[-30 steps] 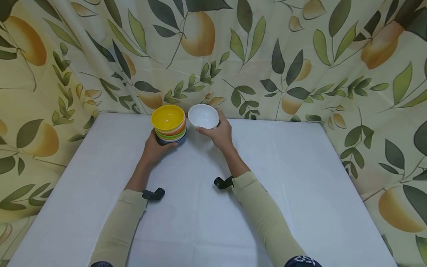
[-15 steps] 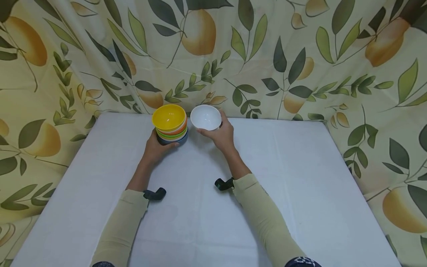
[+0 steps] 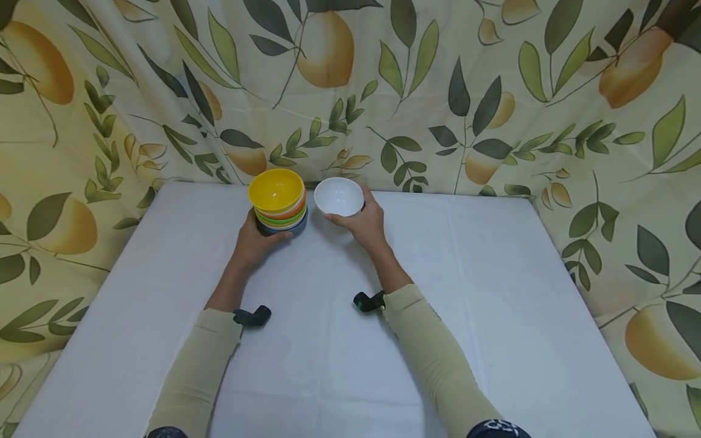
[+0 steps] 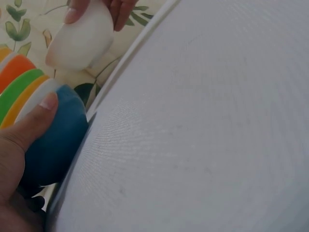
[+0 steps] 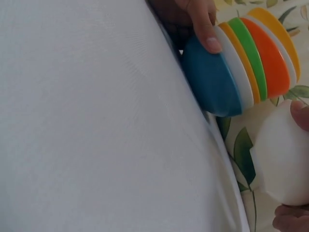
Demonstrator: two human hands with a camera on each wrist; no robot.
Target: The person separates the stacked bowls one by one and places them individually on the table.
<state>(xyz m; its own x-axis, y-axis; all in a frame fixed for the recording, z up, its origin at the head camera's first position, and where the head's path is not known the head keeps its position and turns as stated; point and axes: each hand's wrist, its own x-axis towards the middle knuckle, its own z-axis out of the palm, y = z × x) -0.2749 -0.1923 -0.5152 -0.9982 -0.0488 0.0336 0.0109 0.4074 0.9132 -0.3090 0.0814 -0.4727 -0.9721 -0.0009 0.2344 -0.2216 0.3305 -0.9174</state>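
A stack of nested bowls stands near the table's back edge, with a yellow bowl (image 3: pixel 276 190) on top and a blue bowl (image 4: pixel 65 130) at the bottom. White, orange, green and yellow rims show between them. My left hand (image 3: pixel 253 242) grips the stack low down, its thumb lying on the blue bowl; its other fingers are mostly hidden behind. Just right of the stack, my right hand (image 3: pixel 366 222) holds a single white bowl (image 3: pixel 338 196) by its side between thumb and fingers. That bowl is raised off the table, mouth up and apart from the stack.
A white cloth covers the table (image 3: pixel 465 292). Right behind its back edge hangs a curtain (image 3: pixel 328 55) printed with fruit and leaves. Dark wrist cameras (image 3: pixel 253 316) sit at both sleeve cuffs.
The white bowl in my right hand has shifted slightly right and lower, away from the stack. My left hand keeps its grip on the stack, which has hardly moved.
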